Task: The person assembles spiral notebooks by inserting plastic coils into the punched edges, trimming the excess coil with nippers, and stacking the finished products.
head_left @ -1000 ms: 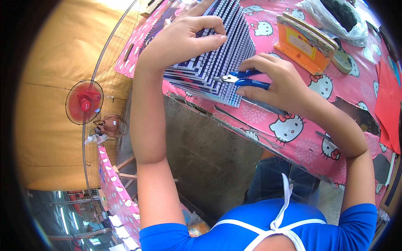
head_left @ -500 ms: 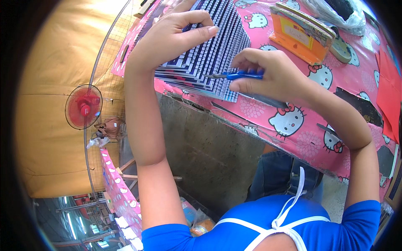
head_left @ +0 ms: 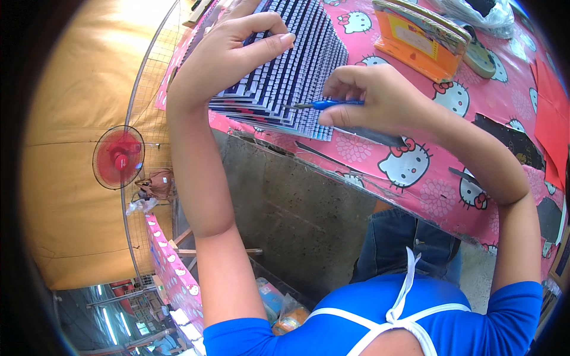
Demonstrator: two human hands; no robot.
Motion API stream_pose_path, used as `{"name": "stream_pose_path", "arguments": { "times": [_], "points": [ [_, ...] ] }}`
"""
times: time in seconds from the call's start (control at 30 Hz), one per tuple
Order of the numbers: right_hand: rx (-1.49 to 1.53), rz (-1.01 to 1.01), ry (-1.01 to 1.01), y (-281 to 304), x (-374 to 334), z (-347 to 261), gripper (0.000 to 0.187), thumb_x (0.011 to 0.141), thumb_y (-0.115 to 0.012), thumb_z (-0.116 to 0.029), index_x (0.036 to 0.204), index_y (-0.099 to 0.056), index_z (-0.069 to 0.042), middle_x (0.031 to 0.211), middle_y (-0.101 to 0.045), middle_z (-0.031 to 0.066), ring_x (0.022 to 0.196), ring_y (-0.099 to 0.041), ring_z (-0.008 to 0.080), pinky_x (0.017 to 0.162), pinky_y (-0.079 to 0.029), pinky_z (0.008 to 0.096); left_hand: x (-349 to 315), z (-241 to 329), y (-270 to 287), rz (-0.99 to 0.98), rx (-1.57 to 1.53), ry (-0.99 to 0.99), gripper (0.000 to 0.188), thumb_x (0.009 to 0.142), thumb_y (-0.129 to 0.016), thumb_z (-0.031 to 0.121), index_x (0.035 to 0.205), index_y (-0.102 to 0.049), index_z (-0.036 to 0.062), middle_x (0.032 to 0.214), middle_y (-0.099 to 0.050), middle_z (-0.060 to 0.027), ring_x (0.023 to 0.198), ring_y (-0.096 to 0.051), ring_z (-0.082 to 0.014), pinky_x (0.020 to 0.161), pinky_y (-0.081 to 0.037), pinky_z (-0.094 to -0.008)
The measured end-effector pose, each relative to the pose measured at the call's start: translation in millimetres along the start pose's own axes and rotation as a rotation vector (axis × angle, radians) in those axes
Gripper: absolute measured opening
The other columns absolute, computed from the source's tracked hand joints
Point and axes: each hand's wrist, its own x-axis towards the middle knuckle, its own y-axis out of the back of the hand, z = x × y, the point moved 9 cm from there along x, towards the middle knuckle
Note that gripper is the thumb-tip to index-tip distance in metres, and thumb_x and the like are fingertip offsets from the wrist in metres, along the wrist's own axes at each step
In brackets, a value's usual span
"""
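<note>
A thick fanned stack of wire-bound printed sheets lies at the table's edge, dark blue with rows of small white blocks. Across its upper left lies my left hand, thumb and bent index finger apart, the other fingers stretched toward the bound edge and partly out of view. Small blue-handled pliers are gripped in my right hand, at the stack's near right corner. The metal tip points left over the layered sheet edges. My right fingers partly cover the handles.
A pink patterned cover with torn dark patches lies over the table. Toward the back right stand an orange box and a clear plastic bag. Red sheets lie at far right. A red fan is at left.
The whole view has shifted slightly, so the stack and both hands sit a little farther left. The right hand keeps the pliers at the stack's corner, and the left hand stays on the sheets.
</note>
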Motion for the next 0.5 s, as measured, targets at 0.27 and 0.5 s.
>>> {"name": "stream_pose_path", "arguments": {
  "times": [0.27,0.5],
  "points": [
    [-0.150,0.071,0.228,1,3,-22,0.037,0.076,-0.075,-0.035,0.094,-0.063,-0.005,0.085,-0.062,0.0132,0.084,-0.064,0.0278,0.072,-0.050,0.0430,-1,1,1,0.022,-0.001,-0.021,0.022,0.089,-0.061,0.020,0.080,-0.059,0.0002,0.136,-0.046,-0.0084,0.111,-0.046,-0.0188,0.088,-0.036,-0.0290],
    [0.148,-0.159,-0.285,-10,1,18,0.046,0.080,-0.072,-0.044,0.095,-0.068,-0.001,0.077,-0.066,0.0160,0.071,-0.067,0.0232,0.064,-0.052,0.0388,2,2,-1,0.009,-0.042,-0.001,0.022,0.089,-0.060,0.019,0.079,-0.059,-0.0007,0.140,-0.044,-0.0079,0.103,-0.048,-0.0165,0.082,-0.038,-0.0272]
  ]
}}
